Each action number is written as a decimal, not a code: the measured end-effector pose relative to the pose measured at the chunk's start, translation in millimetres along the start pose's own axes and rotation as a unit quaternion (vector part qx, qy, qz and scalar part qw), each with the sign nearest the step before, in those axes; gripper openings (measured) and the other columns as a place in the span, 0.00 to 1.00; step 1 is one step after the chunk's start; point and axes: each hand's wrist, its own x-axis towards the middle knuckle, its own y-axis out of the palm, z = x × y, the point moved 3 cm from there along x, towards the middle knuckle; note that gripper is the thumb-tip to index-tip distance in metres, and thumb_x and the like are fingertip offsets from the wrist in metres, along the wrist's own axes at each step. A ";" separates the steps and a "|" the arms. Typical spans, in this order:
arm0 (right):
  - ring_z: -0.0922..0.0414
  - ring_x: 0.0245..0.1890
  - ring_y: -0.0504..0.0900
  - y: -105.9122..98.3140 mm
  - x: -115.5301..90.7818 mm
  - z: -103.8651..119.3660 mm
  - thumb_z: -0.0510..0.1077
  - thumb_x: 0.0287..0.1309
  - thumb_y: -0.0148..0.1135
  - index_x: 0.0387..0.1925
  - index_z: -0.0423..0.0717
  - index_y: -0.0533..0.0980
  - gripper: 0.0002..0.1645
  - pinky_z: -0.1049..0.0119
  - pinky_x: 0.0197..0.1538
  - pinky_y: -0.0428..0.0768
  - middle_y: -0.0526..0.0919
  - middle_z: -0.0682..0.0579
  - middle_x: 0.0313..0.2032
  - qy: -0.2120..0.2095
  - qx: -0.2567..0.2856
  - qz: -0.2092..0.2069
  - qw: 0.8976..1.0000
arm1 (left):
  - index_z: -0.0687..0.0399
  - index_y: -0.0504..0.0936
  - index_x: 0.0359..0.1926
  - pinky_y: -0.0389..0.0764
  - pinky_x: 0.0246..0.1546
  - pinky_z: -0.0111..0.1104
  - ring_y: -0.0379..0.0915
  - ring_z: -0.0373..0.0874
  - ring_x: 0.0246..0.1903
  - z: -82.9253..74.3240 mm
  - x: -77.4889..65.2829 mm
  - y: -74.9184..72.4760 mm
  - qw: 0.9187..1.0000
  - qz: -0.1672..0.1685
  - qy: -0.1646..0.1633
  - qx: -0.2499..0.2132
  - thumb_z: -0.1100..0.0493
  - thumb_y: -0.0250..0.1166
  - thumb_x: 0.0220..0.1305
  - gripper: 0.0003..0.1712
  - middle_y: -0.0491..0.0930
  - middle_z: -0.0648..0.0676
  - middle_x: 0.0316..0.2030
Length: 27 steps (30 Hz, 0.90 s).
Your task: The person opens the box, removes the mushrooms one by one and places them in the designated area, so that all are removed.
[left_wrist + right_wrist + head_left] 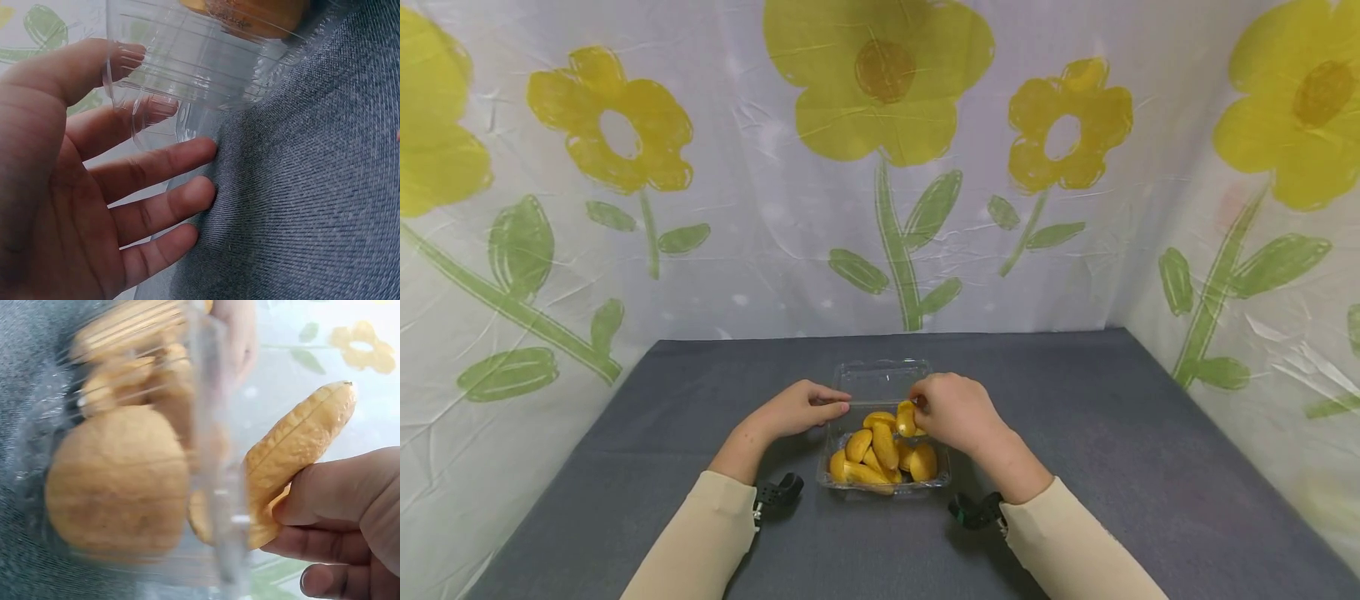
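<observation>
A clear plastic clamshell box stands on the cloth, holding several yellow mushrooms with rounded caps and thick stems. Its lid lies folded back at the far side. At the box's left rim, my left hand rests its thumb and index fingertips by the hinge; the other fingers are spread out straight in the left wrist view. Over the far right corner, my right hand pinches one yellow mushroom between thumb and fingers. That mushroom's lower end is partly hidden behind the blurred plastic wall.
A dark grey cloth covers the table around the box. Behind and at both sides hangs a white curtain printed with yellow flowers. Black straps circle both wrists below beige sleeves.
</observation>
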 end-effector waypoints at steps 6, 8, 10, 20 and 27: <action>0.60 0.31 0.82 -14.4 -2.2 0.1 0.40 0.61 0.69 0.42 0.53 0.88 0.09 0.64 0.27 0.76 0.86 0.58 0.36 -0.006 0.000 -0.012 1.000 | 0.52 0.82 0.65 0.81 0.39 0.42 0.83 0.44 0.40 -0.8 -0.6 0.0 1.000 0.001 -0.004 -0.004 0.44 0.63 0.75 0.26 0.84 0.56 0.55; 0.62 0.29 0.80 -18.5 -3.1 -0.8 0.41 0.62 0.68 0.43 0.53 0.88 0.09 0.64 0.26 0.75 0.87 0.59 0.37 -0.002 0.007 -0.005 1.000 | 0.52 0.82 0.65 0.81 0.40 0.42 0.83 0.44 0.40 -1.0 -0.7 -0.1 1.000 0.000 -0.004 -0.004 0.44 0.63 0.75 0.26 0.84 0.56 0.55; 0.63 0.25 0.78 -21.6 -4.1 -2.5 0.40 0.63 0.66 0.44 0.53 0.86 0.10 0.64 0.25 0.73 0.87 0.58 0.38 0.002 0.019 0.007 1.000 | 0.53 0.82 0.65 0.82 0.41 0.43 0.83 0.44 0.40 -1.2 -1.0 -0.1 1.000 -0.001 -0.003 -0.005 0.45 0.63 0.75 0.26 0.84 0.56 0.55; 0.64 0.24 0.76 -32.0 -7.0 -15.2 0.42 0.70 0.60 0.51 0.49 0.80 0.11 0.63 0.30 0.76 0.85 0.56 0.39 0.014 0.070 0.064 0.995 | 0.52 0.83 0.65 0.83 0.44 0.44 0.83 0.45 0.42 -2.1 -1.6 0.6 1.000 -0.006 -0.004 -0.005 0.46 0.63 0.75 0.25 0.84 0.55 0.55; 0.63 0.31 0.80 -44.2 -9.5 -23.8 0.44 0.71 0.63 0.55 0.48 0.80 0.14 0.61 0.36 0.79 0.85 0.56 0.41 0.025 0.094 0.077 0.992 | 0.53 0.83 0.64 0.83 0.45 0.45 0.84 0.45 0.43 -1.0 -1.6 1.3 1.000 -0.008 -0.002 -0.015 0.46 0.64 0.74 0.25 0.84 0.56 0.55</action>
